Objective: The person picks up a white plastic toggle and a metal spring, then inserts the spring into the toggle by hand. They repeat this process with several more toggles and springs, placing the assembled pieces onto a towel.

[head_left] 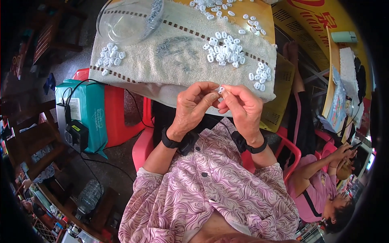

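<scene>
Just over the near edge of the towel-covered table, my left hand (195, 103) and my right hand (244, 106) meet fingertip to fingertip. Between them is a small white oval plastic piece (221, 89) with holes, pinched by my right thumb and fingers. My left thumb and forefinger are closed at its left side; a thin pin seems to show there, too small to be sure. Nearest my right hand lies a small heap of like white pieces (261, 74). Behind it is a larger heap (225, 50). Thin grey metal pins (175, 50) lie scattered on the towel (137, 65).
A clear round bowl (125, 28) with metal pins stands at the far left, a white heap (109, 56) before it. More white pieces lie at the far edge. A red stool (121, 121) and a teal bag (87, 117) stand left. Another person (320, 186) sits at right.
</scene>
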